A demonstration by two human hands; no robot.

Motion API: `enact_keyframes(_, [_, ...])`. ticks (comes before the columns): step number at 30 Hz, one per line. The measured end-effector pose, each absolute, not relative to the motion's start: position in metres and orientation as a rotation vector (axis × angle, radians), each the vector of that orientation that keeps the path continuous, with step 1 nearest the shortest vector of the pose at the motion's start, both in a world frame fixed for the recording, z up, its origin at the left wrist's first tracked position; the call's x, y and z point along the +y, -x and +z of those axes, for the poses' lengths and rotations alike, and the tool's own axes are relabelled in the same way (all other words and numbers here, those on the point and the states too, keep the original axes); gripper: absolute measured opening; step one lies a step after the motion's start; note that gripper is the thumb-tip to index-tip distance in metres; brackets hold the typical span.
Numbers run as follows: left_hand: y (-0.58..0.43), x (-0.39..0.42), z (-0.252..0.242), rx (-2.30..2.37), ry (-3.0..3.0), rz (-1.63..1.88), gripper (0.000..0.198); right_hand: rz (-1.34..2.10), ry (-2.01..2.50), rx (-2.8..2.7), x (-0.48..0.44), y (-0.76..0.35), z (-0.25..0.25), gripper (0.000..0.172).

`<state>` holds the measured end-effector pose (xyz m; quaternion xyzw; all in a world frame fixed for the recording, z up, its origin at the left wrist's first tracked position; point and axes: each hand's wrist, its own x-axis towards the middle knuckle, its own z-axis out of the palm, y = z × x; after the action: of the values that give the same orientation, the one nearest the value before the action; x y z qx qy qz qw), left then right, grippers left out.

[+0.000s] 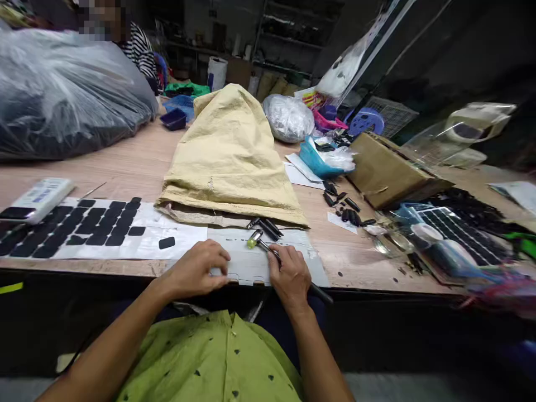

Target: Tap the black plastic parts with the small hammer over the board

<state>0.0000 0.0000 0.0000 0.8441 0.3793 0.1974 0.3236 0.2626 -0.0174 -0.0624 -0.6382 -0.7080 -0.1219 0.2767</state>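
My right hand (291,273) is wrapped round the dark handle of a small hammer (263,244), which has a metal head and a yellow-green face. The hammer's head rests over a grey-white cardboard sheet (238,254) at the table's front edge. Several black tube-shaped parts (270,229) lie just beyond the head. My left hand (201,268) is above the sheet's left side, fingers curled and a gap between thumb and forefinger; I see nothing in it. A yellow sack (234,162) lies right behind the sheet.
Left of my hands, rows of black rounded pieces (100,226) lie on white paper beside a white box (39,198). A big plastic bag (71,95) fills the far left, near a seated person. A cardboard box (393,170) and loose black parts (345,209) are on the right.
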Motion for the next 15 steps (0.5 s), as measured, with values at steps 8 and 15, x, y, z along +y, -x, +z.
enact_keyframes(8, [-0.087, 0.090, -0.005, 1.580, -2.124, 0.483, 0.025, -0.385, 1.696, -1.873, -0.016, -0.259, -0.063, 0.016])
enact_keyframes(15, [-0.099, 0.101, -0.015, 1.649, -2.134, 0.406, 0.022, -0.378, 1.702, -1.862, -0.017, -0.258, -0.063, 0.015])
